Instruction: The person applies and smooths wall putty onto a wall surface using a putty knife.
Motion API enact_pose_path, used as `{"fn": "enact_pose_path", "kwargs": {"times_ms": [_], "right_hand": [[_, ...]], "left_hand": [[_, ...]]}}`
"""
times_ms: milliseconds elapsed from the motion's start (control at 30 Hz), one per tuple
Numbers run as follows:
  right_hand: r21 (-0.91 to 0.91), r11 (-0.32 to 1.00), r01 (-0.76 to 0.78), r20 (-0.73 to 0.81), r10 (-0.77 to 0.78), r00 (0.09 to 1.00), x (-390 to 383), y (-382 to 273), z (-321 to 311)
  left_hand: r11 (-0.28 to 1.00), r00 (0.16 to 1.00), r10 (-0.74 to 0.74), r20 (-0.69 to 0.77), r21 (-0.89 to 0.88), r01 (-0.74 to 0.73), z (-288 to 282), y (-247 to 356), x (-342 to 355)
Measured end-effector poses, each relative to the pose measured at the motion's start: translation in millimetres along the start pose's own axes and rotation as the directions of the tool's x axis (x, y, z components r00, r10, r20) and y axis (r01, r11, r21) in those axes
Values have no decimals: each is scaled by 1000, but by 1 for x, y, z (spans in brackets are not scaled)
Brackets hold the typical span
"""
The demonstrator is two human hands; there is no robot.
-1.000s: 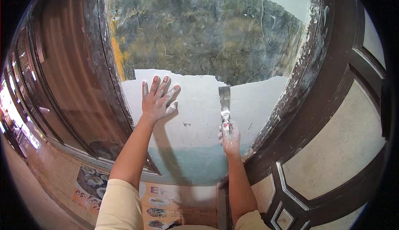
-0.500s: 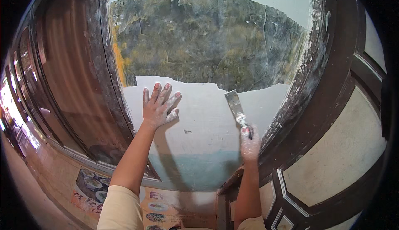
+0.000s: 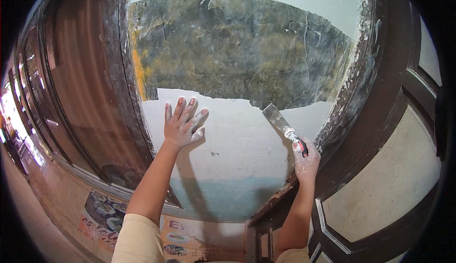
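Against the pale lower coating of the wall panel, my left hand lies flat with its fingers spread, just under the ragged edge of a dark mottled patch. My right hand grips a putty knife by its black and red handle. The knife's wide metal blade slants up and left, its tip at that ragged edge where pale coating meets dark surface. White residue smears the knife's neck and speckles both hands.
A worn dark wooden frame borders the panel on the right, and another wooden post on the left. Brown panelled doors with pale insets stand at the right. Printed sheets show low down at the left.
My right hand has moved to the right, and the putty knife now tilts more to the left, its tip shifted slightly right along the edge. My left hand stays flat on the wall.
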State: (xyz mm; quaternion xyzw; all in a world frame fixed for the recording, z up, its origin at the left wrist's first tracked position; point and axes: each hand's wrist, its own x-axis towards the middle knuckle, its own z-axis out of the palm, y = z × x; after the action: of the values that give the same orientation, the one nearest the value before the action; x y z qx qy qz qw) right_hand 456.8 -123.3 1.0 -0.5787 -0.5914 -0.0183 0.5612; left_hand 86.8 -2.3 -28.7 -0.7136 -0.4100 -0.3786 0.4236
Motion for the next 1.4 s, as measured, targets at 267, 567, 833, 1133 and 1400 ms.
{"fn": "enact_pose_path", "kwargs": {"times_ms": [267,567,833,1133,1400], "right_hand": [[-74,997,23,-15,-24,1000,3,-4,-2],[-26,1000,17,4,-17,1000,3,-8,2],[-96,993,66,9,-65,998,10,-14,-4],[-55,998,30,12,-29,999,6,-19,0],[-110,993,38,-6,-39,999,4,-21,7]], "left_hand": [[1000,999,18,-35,-18,-18,2,-2,0],[1000,1000,16,-16,-2,-16,-4,2,3],[1000,1000,16,-25,6,-16,1,2,3],[1000,1000,13,-8,8,-13,1,2,3],[1000,1000,7,-25,-19,-8,1,3,3]]}}
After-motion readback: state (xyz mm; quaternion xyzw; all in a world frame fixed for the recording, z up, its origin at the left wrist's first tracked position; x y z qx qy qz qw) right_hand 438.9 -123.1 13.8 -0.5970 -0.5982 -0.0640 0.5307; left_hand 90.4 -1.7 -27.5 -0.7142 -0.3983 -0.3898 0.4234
